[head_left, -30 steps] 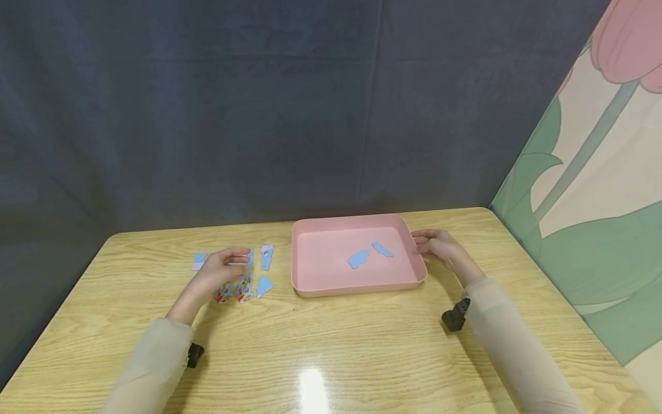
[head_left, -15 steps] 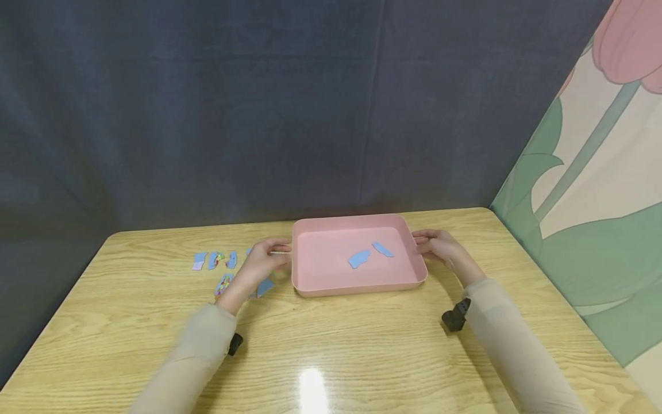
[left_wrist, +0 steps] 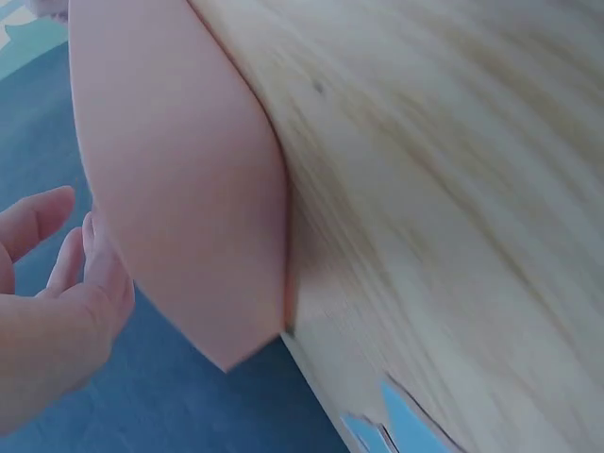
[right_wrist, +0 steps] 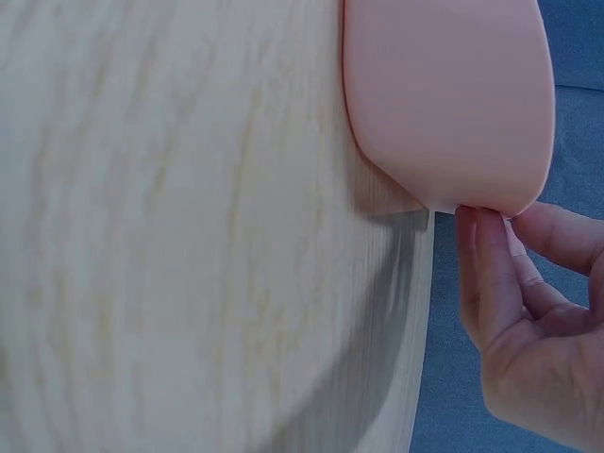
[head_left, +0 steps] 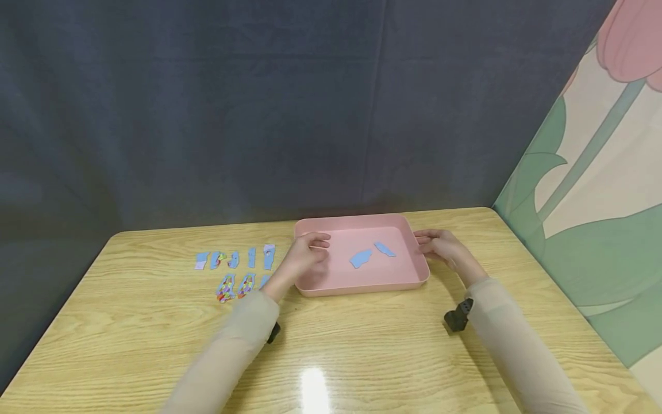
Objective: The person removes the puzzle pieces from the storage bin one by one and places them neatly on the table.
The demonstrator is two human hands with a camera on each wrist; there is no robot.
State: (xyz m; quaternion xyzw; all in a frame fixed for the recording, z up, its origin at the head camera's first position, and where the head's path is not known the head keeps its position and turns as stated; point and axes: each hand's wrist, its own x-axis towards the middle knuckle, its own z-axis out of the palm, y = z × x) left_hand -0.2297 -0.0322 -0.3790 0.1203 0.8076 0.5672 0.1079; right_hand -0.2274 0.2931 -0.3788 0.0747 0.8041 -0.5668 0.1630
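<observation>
My left hand (head_left: 304, 256) hovers over the left end of a shallow pink tray (head_left: 357, 288), its fingers loosely bent and nothing between them. Ahead of those fingertips, two flat pale-blue puzzle pieces, a wide one (head_left: 360, 258) and a narrow one (head_left: 384, 249), lie on the tray's floor. At the other end my right hand (head_left: 441, 246) holds the tray's right side. The right wrist view has its fingertips (right_wrist: 489, 222) against the outer wall and the thumb at the rim. From the left wrist, the tray's outer wall (left_wrist: 189, 179) partly hides the left fingers.
Left of the tray, several puzzle pieces lie on the wooden table (head_left: 351, 339) in two rows, including a pale-blue strip (head_left: 251, 257) and a multicoloured piece (head_left: 226, 287). My left forearm covers part of the front row. A dark curtain (head_left: 248, 115) hangs behind the table's back edge.
My left hand has moved right, from over the puzzle pieces on the table to over the tray. My right hand, the tray and the two pieces inside have stayed put.
</observation>
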